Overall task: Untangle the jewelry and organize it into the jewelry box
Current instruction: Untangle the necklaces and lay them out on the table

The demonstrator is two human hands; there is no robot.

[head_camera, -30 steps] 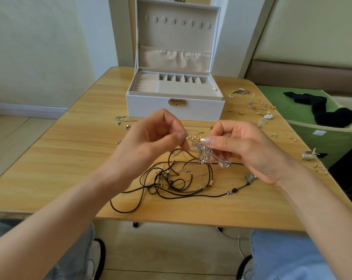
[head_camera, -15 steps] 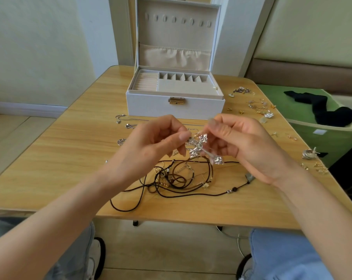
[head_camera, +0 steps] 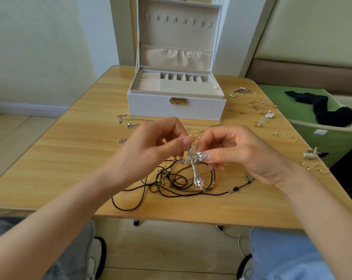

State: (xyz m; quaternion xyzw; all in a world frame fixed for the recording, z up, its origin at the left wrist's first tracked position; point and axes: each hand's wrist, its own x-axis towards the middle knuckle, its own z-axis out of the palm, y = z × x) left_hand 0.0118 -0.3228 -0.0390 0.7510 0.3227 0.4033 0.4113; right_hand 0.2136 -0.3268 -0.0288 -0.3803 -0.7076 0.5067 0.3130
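Our left hand (head_camera: 151, 146) and right hand (head_camera: 237, 152) both pinch the cross (head_camera: 194, 168) above the cords (head_camera: 171, 184); if we tug hard, they could cinch tighter.

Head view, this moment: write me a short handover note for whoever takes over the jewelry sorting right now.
Left hand: pinches the top of the silver cross pendant.
Right hand: pinches the pendant's side arm.
Things: the tangle of dark cords lies on the table under the hands. Small earrings are scattered right of the jewelry box, and thin chains lie in front of it.
Done: the box is open; nothing shows in its compartments.
Left: untangle the cords, then store every piece.
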